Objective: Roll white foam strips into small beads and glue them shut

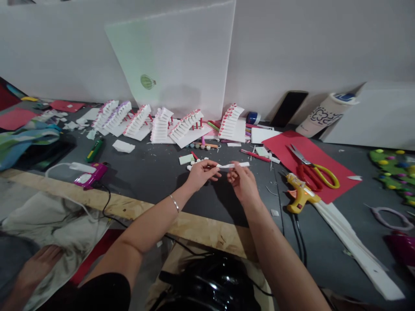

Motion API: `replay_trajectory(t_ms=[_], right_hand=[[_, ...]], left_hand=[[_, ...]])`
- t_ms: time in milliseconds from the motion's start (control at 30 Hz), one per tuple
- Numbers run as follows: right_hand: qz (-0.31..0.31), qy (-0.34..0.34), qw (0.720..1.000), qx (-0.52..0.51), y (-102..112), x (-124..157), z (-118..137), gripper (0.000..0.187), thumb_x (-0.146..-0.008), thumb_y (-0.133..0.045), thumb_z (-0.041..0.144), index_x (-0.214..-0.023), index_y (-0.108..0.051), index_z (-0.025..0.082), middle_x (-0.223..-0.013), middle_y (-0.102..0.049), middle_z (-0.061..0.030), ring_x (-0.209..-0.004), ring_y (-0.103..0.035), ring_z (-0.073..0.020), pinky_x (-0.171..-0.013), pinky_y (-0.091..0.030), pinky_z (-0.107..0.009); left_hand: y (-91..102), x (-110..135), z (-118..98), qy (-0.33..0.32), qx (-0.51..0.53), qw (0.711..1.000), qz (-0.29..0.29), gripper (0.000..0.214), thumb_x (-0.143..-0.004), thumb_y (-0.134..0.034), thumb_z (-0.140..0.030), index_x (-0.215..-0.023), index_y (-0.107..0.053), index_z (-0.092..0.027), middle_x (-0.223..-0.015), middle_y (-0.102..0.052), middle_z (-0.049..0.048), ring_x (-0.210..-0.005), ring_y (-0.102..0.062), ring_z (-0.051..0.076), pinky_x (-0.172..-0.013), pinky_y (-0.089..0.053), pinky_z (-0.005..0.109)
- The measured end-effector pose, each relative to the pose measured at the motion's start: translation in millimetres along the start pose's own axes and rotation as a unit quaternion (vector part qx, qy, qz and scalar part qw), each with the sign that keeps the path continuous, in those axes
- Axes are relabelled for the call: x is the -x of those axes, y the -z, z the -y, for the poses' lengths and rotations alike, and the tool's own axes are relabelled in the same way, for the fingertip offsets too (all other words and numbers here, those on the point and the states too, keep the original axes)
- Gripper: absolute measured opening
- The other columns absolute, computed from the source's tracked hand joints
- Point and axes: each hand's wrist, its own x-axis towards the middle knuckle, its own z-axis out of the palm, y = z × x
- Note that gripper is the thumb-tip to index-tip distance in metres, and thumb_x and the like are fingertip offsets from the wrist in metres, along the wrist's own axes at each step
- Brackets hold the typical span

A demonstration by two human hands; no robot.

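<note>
Stretched level between my hands is a narrow white strip [228, 166], perhaps paper. My left hand [202, 174] pinches its left end between thumb and fingertips. With thumb and forefinger, my right hand [241, 179] grips the strip closer to its right end, which sticks out past the fingers. Small white round pieces [194, 164] lie just behind my left hand, beside a pale green slip [186, 159]. Further back stands a row of small white stair models, one of them a stepped model [187, 125] on red posts.
To the right, a yellow glue gun [300, 194] and scissors [313, 166] lie by red paper [285, 147]. A tumbler [327, 114] and phone [289, 108] lean at the back wall. On the left are a green cutter [94, 150], a purple power adapter [91, 175] and another person's hand [40, 268].
</note>
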Motion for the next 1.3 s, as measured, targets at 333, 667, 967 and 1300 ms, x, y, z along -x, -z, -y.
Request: replay_trajectory(t_ms=[333, 667, 967, 1300], right_hand=[[0.059, 0.435, 0.762, 0.476, 11.5, 7.5, 17.5, 0.03, -0.092, -0.054, 0.034, -0.119, -0.062, 0.022, -0.113, -0.071, -0.0101, -0.115, -0.06, -0.0262, -0.105, -0.036, -0.047], [0.075, 0.322, 0.81, 0.483, 3.4, 14.8, 8.1, 0.02, -0.092, -0.049, 0.032, -0.093, -0.066, 0.021, -0.081, -0.071, -0.0046, -0.066, -0.063, -0.0168, -0.059, -0.041, -0.026], [0.073, 0.215, 0.914, 0.336, -6.4, 19.0, 3.6, 0.025, -0.087, -0.055, 0.04, -0.086, -0.069, 0.019, -0.071, -0.072, -0.0023, -0.06, -0.062, -0.0142, -0.057, -0.045, -0.024], [0.04, 0.19, 0.927, 0.321, -6.5, 18.1, 5.3, 0.028, -0.085, -0.056, 0.044, -0.079, -0.07, 0.02, -0.073, -0.073, -0.004, -0.065, -0.063, -0.0166, -0.062, -0.048, -0.027]], left_hand=[[-0.6, 0.8, -5.5, 0.026, 0.027, 0.999, 0.02, 0.038, -0.062, -0.083, -0.039, -0.08, -0.062, -0.013, -0.064, -0.065, -0.0018, -0.058, -0.067, 0.012, -0.051, -0.057, 0.02], [-4.7, 0.3, -3.9, 0.017, 0.034, 0.999, -0.001, 0.038, -0.063, -0.083, -0.041, -0.079, -0.06, -0.014, -0.067, -0.066, -0.0021, -0.058, -0.066, 0.01, -0.053, -0.058, 0.021], [-3.8, 0.7, 4.7, -0.042, -0.027, 0.998, -0.043, 0.033, -0.068, -0.079, -0.043, -0.08, -0.066, -0.016, -0.072, -0.071, 0.0005, -0.068, -0.071, 0.016, -0.058, -0.059, 0.027], [-6.7, 10.6, 4.9, -0.145, -0.244, 0.956, -0.079, 0.014, -0.085, -0.067, -0.032, -0.089, -0.076, -0.022, -0.088, -0.076, 0.0041, -0.077, -0.069, 0.017, -0.073, -0.057, 0.03]])
